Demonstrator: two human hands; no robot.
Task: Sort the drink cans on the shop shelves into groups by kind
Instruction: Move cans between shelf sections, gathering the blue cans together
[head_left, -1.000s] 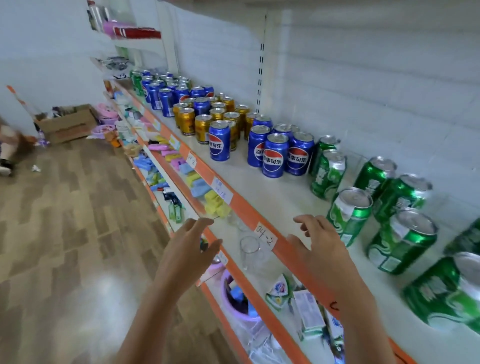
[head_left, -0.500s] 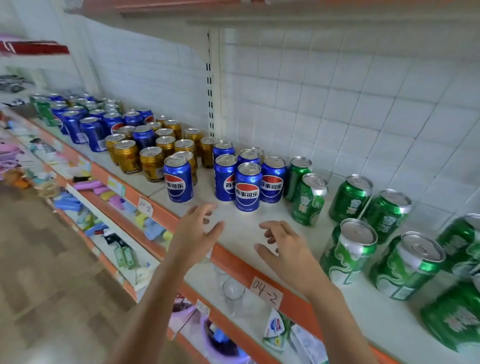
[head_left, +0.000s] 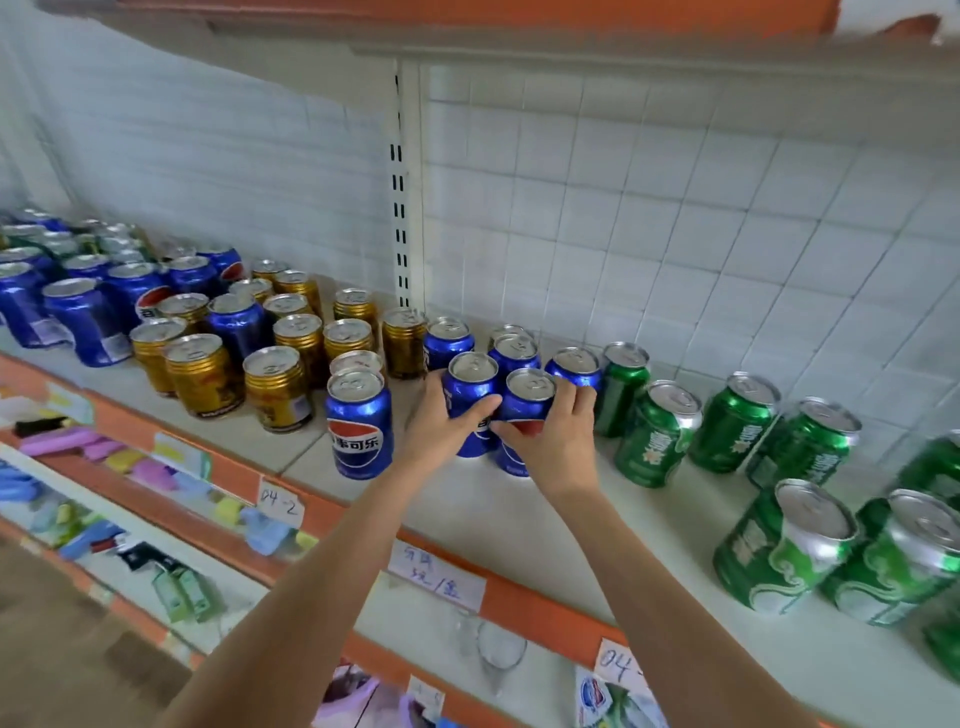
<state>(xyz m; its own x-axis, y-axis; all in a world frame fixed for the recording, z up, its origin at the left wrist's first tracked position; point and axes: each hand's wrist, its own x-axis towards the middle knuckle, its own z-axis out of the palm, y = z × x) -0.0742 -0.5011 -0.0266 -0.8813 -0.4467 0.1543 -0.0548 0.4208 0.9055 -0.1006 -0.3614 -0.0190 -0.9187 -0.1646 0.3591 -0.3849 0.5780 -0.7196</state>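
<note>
On the white shelf (head_left: 519, 519) stand three kinds of cans: blue cola cans, gold cans (head_left: 278, 389) and green cans (head_left: 657, 434). My left hand (head_left: 441, 428) grips a blue can (head_left: 470, 387) in the middle cluster, thumb across its front. My right hand (head_left: 553, 434) grips the neighbouring blue can (head_left: 527, 397), its fingers reaching round toward another blue can (head_left: 574, 366) behind. One blue can (head_left: 358, 421) stands alone just left of my hands. More blue cans (head_left: 83, 317) crowd the far left.
Several green cans (head_left: 779, 545) stand at the right near the shelf's front edge. An orange rail with paper labels (head_left: 436, 574) runs along the edge. Below, a lower shelf holds a glass (head_left: 498, 652) and small coloured packets (head_left: 156, 470). A white tiled wall backs the shelf.
Both hands have moved forward from open above the shelf edge and have closed round two blue cans. The view has swung right and closer to the shelf.
</note>
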